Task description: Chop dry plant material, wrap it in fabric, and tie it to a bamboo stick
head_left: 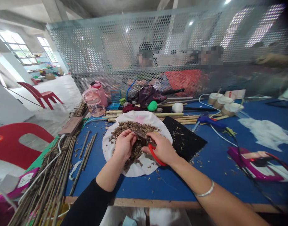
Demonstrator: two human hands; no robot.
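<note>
My right hand (160,147) is closed on a pair of scissors (155,156) with red handles, their dark blades pointing left. Close by on the left, my left hand (124,144) has its fingers pinched together near the blade tips. What sits in that pinch, if anything, is too small to make out. Beneath both hands lies a heap of brown dried plant bits (134,157), spread over a round white cloth (166,131) on the blue table (158,188).
Long dry stalks (61,169) are stacked along the left edge, with short pieces beside them. A black cloth (186,138), a blue glue gun (211,122) and a magenta iron (254,164) lie to the right. Behind stand a pink jug (94,102) and a perforated metal screen (92,47).
</note>
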